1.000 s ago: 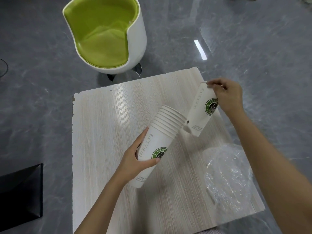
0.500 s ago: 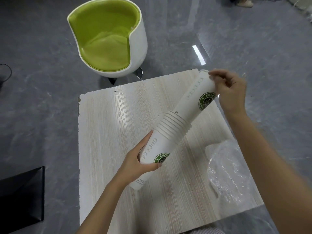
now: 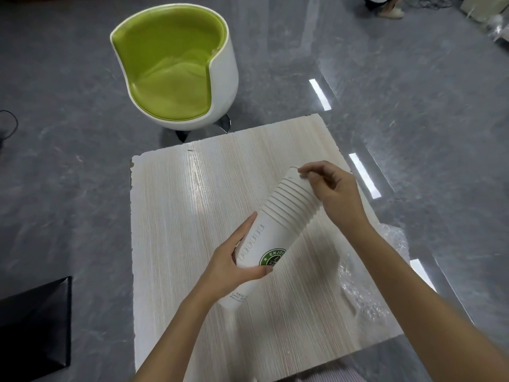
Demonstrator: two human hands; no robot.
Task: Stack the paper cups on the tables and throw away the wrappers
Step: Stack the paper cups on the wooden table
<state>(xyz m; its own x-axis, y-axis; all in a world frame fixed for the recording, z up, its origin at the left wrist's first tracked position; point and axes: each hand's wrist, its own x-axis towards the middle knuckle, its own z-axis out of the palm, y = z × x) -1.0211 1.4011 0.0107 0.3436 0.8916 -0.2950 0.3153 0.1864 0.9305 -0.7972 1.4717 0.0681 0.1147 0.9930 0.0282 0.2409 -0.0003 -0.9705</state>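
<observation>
A stack of white paper cups (image 3: 278,232) with a green round logo lies tilted above the pale wooden table (image 3: 176,216), its rims pointing to the far right. My left hand (image 3: 234,263) grips the lower cup body near the logo. At the stack's open top, my right hand (image 3: 330,188) pinches the rim of the last cup, which sits pushed in among the others. A crumpled clear plastic wrapper (image 3: 369,282) lies on the table's right side, partly hidden by my right forearm.
A white tub chair with a green seat (image 3: 176,75) stands beyond the table's far edge. A black flat object (image 3: 33,323) sits on the grey glossy floor at the left. A person's foot (image 3: 391,9) shows at the top right.
My right hand has pushed the single cup fully down into the stack, so only its rim shows. The view has shifted, and the stack stays in my left hand.
</observation>
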